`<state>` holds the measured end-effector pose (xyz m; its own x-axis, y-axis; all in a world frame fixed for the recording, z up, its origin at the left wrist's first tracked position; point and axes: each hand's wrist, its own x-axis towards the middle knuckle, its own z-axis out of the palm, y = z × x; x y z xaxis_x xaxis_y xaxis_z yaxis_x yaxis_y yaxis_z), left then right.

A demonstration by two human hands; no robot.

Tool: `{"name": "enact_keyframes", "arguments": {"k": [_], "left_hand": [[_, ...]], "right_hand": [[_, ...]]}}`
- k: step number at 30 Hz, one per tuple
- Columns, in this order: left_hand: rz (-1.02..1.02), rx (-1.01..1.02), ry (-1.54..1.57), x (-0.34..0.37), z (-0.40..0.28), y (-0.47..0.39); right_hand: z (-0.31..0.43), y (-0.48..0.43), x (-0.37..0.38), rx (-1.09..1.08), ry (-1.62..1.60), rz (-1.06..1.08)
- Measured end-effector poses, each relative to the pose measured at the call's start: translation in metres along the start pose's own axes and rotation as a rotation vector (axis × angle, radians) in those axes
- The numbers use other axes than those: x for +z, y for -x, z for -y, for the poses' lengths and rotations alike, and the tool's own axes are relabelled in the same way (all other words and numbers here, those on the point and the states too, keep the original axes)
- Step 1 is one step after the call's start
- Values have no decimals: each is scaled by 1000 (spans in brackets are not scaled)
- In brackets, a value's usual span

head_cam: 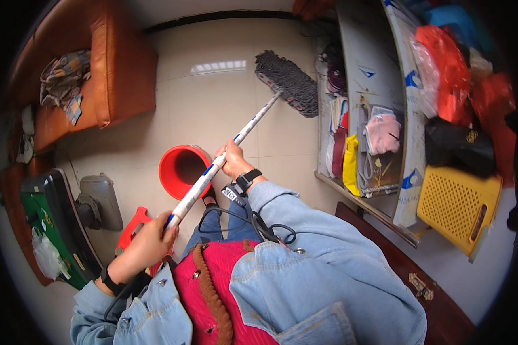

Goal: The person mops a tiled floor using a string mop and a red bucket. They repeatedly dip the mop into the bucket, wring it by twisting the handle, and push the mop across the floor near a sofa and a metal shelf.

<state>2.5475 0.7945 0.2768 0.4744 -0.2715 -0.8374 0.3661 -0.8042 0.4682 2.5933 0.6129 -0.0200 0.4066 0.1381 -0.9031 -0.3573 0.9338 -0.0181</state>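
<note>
A flat mop's grey shaggy head [290,82] lies on the tiled floor [190,103], close to the shelf unit on the right. Its white and blue handle [203,183] slants back toward my body. Near the top end, my left hand [157,237] is wrapped around the handle. Farther down the shaft grips my right hand [232,158], with a black band and a small device at the wrist. Beneath the handle stands a red bucket [167,172], its inside dark; I cannot tell what it holds.
An orange leather sofa [125,73] with crumpled cloth [64,77] stands at the upper left. A green-topped table [52,233] and a red plastic stool [134,222] are on the left. The shelf unit [373,77] holds cloths and bags; a yellow basket [455,207] is beside it.
</note>
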Motion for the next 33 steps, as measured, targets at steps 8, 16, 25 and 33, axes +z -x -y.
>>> {"name": "enact_keyframes", "arguments": {"k": [8, 16, 25, 33], "left_hand": [[-72, 15, 183, -5, 9, -59], [0, -56, 358, 20, 39, -21], [-22, 139, 402, 43, 48, -73], [-21, -125, 401, 27, 81, -2]], "right_hand": [[37, -69, 36, -111, 199, -25], [-7, -52, -5, -27, 329, -149], [49, -74, 1, -186, 667, -154], [-44, -49, -15, -68, 659, -189]]}}
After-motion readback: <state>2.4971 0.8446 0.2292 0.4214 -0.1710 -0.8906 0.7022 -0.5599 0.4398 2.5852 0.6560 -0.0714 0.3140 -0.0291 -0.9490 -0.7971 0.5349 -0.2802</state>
